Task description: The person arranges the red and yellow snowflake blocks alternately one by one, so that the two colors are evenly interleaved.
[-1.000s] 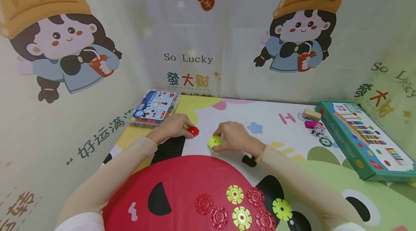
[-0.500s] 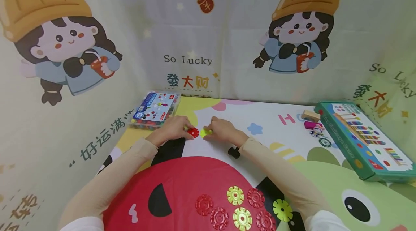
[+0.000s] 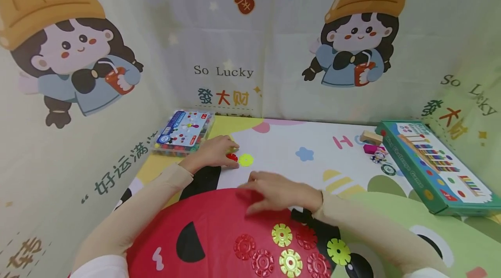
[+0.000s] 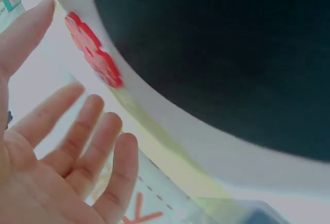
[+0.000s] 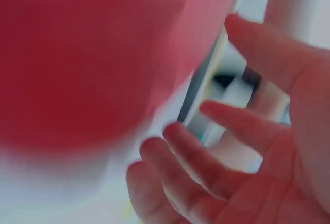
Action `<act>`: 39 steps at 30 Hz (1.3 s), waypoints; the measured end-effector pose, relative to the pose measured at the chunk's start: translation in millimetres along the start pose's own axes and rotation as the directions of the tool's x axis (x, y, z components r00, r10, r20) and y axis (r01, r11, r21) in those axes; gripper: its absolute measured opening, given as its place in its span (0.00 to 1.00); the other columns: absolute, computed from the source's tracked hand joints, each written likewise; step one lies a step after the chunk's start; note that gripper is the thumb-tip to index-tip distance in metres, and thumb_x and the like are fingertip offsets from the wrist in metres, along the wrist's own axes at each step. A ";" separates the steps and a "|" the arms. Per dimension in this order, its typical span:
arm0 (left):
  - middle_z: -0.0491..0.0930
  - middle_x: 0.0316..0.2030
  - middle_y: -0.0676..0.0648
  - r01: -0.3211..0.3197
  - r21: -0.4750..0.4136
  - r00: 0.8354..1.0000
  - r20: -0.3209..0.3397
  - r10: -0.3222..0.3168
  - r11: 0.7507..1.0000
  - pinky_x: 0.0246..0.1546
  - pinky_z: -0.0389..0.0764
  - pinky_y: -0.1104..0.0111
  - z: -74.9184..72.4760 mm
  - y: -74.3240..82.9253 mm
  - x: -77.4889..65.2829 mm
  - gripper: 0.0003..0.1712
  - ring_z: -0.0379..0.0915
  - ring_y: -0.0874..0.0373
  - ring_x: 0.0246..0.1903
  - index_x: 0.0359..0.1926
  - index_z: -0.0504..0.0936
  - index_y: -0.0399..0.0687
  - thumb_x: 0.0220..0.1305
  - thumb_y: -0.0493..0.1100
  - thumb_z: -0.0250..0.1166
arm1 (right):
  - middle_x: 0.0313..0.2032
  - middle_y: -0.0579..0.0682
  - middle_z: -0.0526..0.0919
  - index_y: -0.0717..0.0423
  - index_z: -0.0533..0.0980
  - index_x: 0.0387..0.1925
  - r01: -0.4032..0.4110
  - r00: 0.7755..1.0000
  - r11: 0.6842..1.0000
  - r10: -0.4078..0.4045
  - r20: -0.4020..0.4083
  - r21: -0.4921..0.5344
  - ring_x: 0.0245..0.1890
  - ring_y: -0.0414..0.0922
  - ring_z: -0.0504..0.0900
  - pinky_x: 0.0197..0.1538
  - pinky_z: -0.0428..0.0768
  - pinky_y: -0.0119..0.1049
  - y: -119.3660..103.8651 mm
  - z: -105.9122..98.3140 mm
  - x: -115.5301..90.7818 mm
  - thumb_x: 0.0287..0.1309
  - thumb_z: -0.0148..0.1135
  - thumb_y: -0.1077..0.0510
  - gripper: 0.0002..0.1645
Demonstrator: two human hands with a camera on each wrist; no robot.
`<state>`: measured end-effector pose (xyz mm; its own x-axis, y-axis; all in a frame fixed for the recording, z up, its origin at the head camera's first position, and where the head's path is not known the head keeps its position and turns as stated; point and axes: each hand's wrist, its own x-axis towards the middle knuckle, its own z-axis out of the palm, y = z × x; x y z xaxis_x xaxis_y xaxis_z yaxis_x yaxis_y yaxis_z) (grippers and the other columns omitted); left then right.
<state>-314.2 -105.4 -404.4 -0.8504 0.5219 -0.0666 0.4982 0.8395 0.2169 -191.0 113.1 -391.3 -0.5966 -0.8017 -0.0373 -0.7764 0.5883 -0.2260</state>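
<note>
Pale creased fabric backdrop (image 3: 285, 99), orange-hatted cartoon figures (image 3: 358, 54), "So Lucky" lettering (image 3: 224, 71), brightly printed table cover (image 3: 270, 147)

There is a red disc (image 3: 232, 157) and a lime-yellow disc (image 3: 246, 160).

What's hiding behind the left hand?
Behind the left hand, a red disc peeks out beside a yellow disc, and a plastic box lies farther back. In the head view, the hand covers part of the red disc; anything else there is hidden.
</note>
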 end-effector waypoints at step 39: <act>0.77 0.49 0.54 -0.128 0.031 0.992 -0.011 0.128 0.991 0.47 0.75 0.66 15.7 21.2 17.8 0.29 0.72 0.60 0.49 0.53 0.82 0.62 0.50 0.63 0.69 | 0.37 0.32 0.75 0.37 0.69 0.43 0.088 0.975 0.983 -0.118 0.189 0.161 0.36 0.25 0.68 0.36 0.70 0.20 -52.4 22.0 -24.8 0.40 0.74 0.41 0.28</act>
<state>-316.1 -75.9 -416.3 -0.7814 0.6235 -0.0273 0.6078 0.7702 0.1934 -131.0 99.9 -399.9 -0.4519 -0.8709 -0.1935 -0.7828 0.4911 -0.3821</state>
